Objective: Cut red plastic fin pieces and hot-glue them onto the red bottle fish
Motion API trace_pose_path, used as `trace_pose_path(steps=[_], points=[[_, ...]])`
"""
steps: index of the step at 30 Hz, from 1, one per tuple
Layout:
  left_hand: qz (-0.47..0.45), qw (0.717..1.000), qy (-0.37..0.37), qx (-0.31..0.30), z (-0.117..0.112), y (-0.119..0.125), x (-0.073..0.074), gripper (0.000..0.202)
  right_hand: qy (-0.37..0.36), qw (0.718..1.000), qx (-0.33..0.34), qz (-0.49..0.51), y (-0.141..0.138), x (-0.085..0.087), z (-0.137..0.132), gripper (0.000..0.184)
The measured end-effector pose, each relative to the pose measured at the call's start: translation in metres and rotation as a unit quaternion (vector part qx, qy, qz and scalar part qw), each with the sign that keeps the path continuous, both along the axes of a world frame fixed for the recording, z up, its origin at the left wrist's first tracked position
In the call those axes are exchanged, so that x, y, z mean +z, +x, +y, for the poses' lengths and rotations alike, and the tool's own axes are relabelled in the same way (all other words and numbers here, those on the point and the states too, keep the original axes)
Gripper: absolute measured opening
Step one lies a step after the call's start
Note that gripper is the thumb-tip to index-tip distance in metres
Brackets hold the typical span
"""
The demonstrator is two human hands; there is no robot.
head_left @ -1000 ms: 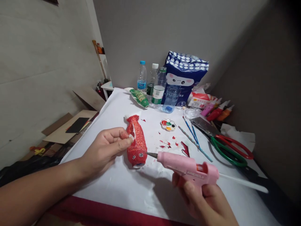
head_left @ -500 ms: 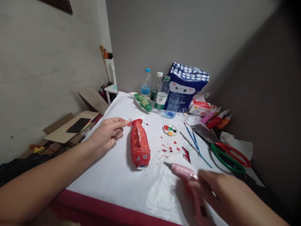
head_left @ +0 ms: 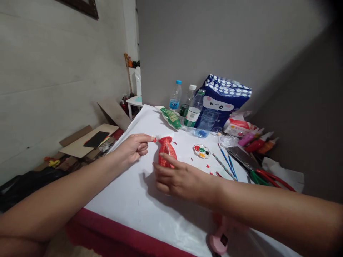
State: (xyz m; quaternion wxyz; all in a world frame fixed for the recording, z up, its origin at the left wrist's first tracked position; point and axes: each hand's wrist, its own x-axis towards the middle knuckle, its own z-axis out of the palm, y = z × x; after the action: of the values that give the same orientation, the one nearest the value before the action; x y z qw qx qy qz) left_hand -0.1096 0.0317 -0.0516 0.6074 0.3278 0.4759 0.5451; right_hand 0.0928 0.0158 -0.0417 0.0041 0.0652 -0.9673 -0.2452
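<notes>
My left hand (head_left: 132,149) pinches a small red scrap (head_left: 154,140) in a narrow grip, just left of the red fish (head_left: 166,151) mid-desk (head_left: 134,203). My right hand (head_left: 178,180), grip loose and flat, hides the fish's near half. My forearm cuts off the pink glue gun (head_left: 221,241).

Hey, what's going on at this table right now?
A person is working at a table covered with a white sheet. Their left hand pinches a small red piece right by the tail end of a red fish-shaped figure. Their right hand rests open on the figure's near end. A pink glue gun lies at the near table edge under the right forearm, in nobody's grip. A paint palette, brushes, scissors and water bottles sit farther back.
</notes>
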Motion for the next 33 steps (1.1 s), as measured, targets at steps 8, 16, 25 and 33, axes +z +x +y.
trace_pose_path(steps=[8, 16, 25, 33], points=[[0.015, 0.996, -0.048, -0.068, -0.011, 0.011, -0.007, 0.021, -0.097, 0.992, -0.076, 0.028, 0.012, -0.006, -0.053, 0.022], [0.057, 0.989, -0.087, -0.106, -0.020, 0.027, -0.013, 0.023, -0.122, 0.987, -0.091, 0.049, 0.017, -0.010, -0.059, 0.028], [0.077, 0.981, -0.111, -0.139, -0.022, 0.031, -0.018, 0.018, -0.114, 0.986, -0.085, 0.090, 0.016, -0.021, -0.055, 0.031], [0.055, 0.988, -0.087, -0.112, -0.023, 0.037, -0.019, 0.021, -0.113, 0.987, -0.078, 0.088, 0.015, -0.020, -0.053, 0.030]])
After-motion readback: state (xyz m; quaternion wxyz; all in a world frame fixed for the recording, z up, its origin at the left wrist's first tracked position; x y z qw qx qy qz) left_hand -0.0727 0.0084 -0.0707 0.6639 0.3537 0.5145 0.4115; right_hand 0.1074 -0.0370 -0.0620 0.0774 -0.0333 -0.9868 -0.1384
